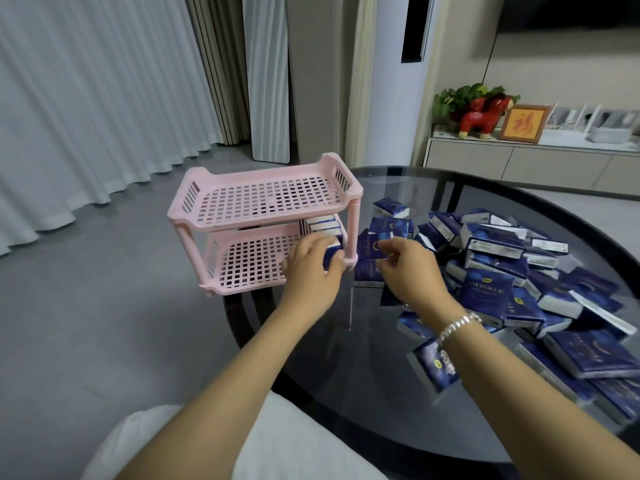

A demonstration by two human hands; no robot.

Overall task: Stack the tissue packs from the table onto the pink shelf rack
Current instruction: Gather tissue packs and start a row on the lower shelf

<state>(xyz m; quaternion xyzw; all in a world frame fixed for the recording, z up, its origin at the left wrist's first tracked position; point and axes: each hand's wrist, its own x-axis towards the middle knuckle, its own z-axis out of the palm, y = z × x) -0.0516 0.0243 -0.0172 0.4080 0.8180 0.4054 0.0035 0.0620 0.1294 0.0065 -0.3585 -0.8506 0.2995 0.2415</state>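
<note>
Head view: pink two-tier shelf rack (265, 216) sits at the left edge of the round glass table (346, 393), within easy reach. Left hand (311, 271) grips one blue tissue pack (333, 255), fingers curled round it, setting it at the lower tier's right end beside about three packs (323, 226) already stacked there; top tier bare. Right hand (407, 271) pinches another pack (375, 249) from the loose heap (519, 271), likely queuing it. Heap: too many to count, dozens.
</note>
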